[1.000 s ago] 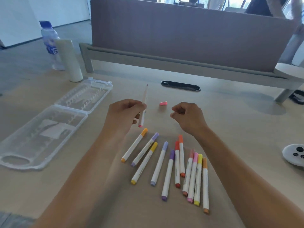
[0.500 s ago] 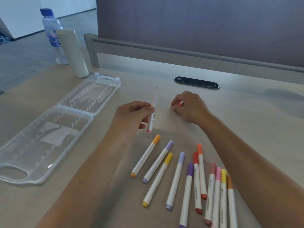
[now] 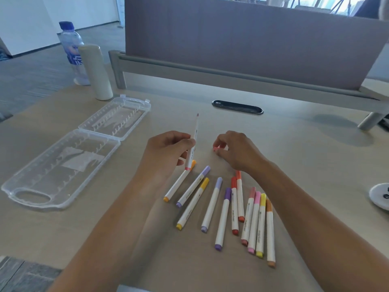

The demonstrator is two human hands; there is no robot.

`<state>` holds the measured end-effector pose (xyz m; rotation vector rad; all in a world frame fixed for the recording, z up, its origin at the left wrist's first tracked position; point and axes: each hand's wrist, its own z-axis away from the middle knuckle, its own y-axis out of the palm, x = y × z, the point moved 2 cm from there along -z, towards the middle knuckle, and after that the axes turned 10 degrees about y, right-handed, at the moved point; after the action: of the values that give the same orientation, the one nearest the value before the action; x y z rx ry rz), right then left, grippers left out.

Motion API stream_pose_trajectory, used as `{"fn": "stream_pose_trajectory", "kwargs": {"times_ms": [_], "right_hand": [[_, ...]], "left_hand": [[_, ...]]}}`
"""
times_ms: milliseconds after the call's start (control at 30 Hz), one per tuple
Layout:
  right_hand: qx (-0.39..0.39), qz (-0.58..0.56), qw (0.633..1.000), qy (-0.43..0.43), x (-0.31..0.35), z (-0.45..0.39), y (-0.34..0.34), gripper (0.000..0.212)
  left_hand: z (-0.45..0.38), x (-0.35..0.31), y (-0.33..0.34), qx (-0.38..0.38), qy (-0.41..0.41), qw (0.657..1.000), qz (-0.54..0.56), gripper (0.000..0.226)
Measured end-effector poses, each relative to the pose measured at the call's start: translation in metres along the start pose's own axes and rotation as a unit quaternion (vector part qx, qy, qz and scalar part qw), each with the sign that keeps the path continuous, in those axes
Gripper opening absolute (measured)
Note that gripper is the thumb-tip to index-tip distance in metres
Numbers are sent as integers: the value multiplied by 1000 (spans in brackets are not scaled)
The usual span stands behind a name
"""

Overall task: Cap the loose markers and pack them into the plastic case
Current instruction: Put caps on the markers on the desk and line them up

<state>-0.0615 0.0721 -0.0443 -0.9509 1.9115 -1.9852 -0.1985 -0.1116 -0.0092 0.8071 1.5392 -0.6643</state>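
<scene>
Uncapped white-barrelled marker with a pink end band point(image 3: 193, 144): held in the left hand point(image 3: 168, 152), fingers and thumb curled round the lower barrel, bare tip pointing up and away, pink butt end hanging just above the table. Small pink plastic cap point(image 3: 216, 149): pinched between the thumb and fingertips of the right hand point(image 3: 235, 150), level with the held marker and just to its right; cap and marker are apart. Whether the cap touches the table, cannot tell.

Just below the two grips, a loose fan of capped white markers point(image 3: 229, 209) lies flat on the table, caps orange, lilac, yellow, purple, red and pink; the four rightmost lie side by side, touching. The orange-capped one nearest the left hand lies directly under the held marker's butt end.

Left of the left hand, well apart: clear plastic case point(image 3: 63, 165), opened flat, both halves showing ribbed slots, oval handle cut-out at the near end. No markers in it.

Surface: pale beige wood-grain table point(image 3: 305, 165). Beyond the grips, a black oval cable grommet point(image 3: 237, 106) set in the top, then a grey rail and mauve-grey fabric divider panel point(image 3: 242, 39). Far left: cream upright cylinder point(image 3: 95, 72), with a clear water bottle with blue cap point(image 3: 71, 47) behind it. White round object point(image 3: 380, 196) at the right edge, cut off. Room: grey floor, white wall at left, bright windows above the panel.
</scene>
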Motion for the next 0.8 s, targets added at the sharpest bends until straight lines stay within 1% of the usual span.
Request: {"fn": "stream_pose_trajectory", "kwargs": {"times_ms": [100,167,200,267,333,400,500,567,633,700,800], "right_hand": [[-5,3,1000,-7,3,14,1,11],[-8,-24,1000,1,4,22,2,8],[-8,-59,998,11,4,26,0,7],[-6,-171,985,36,5,37,-11,8],[-8,-278,959,49,9,56,-27,13],[-25,-364,929,56,15,80,-45,16],[-42,-485,870,76,20,112,-66,16],[-48,-539,836,92,20,129,-77,17],[-58,-564,817,102,18,143,-85,17],[-66,-562,818,103,15,153,-89,16],[-67,-530,840,95,11,165,-90,16]], "left_hand": [[13,-2,2,-8,3,1000,-9,8],[23,-2,5,-17,11,1000,-20,7],[28,-2,7,-20,18,999,-27,6],[39,-2,12,-26,31,998,-43,7],[53,-3,18,-29,44,997,-63,10],[66,-2,24,-17,61,995,-81,12],[85,0,33,2,78,993,-92,9],[95,0,39,13,85,991,-105,8],[105,-2,47,30,89,990,-106,6],[112,-3,52,37,91,990,-97,7],[117,-5,57,40,95,990,-94,10]]}}
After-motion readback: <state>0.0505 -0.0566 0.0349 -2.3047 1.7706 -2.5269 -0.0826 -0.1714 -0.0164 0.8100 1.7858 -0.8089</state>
